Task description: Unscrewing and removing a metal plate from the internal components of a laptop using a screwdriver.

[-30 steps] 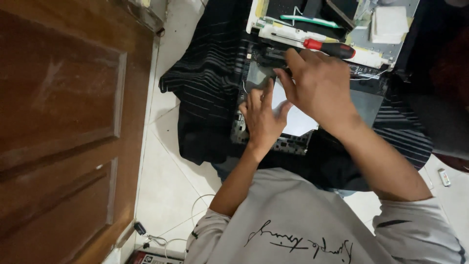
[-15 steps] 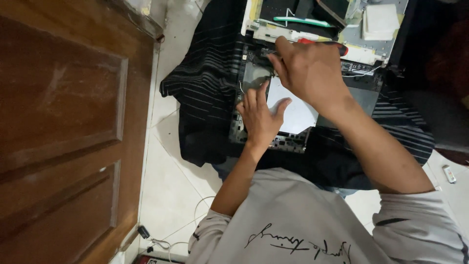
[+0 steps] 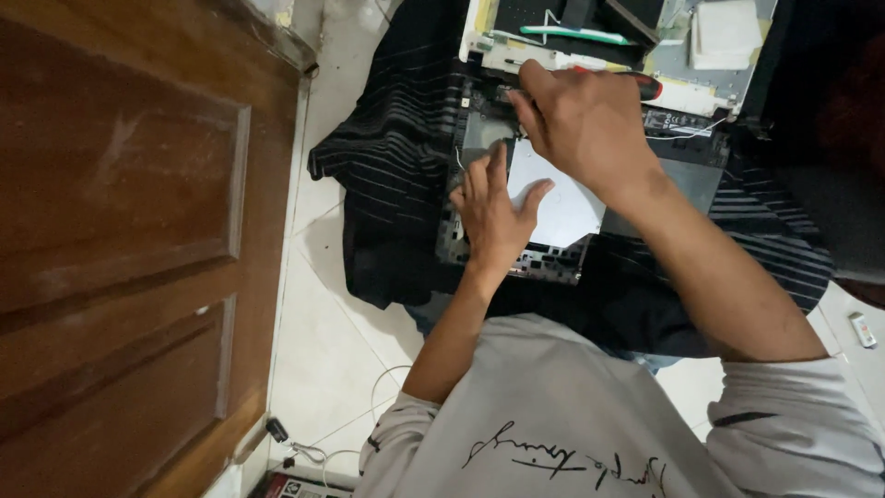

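An opened laptop chassis lies on a black striped cloth (image 3: 396, 138) on the floor, with a pale metal plate (image 3: 564, 217) showing in its middle. My left hand (image 3: 493, 217) rests flat on the chassis, fingers spread and touching the plate's left edge. Above it, my right hand (image 3: 581, 124) is curled around a screwdriver (image 3: 648, 85); only the red and black handle end pokes out on the right. The hand hides the shaft and the spot under it.
A brown wooden door (image 3: 120, 231) fills the left side. Beyond the laptop lie a white panel with a green-handled tool (image 3: 576, 35) and a white square pad (image 3: 725, 32). On the white floor tiles are a thin cable (image 3: 304, 452) and a small white device (image 3: 862, 329).
My right hand has moved up and left over the screwdriver and closed around it. The left hand has stayed on the chassis.
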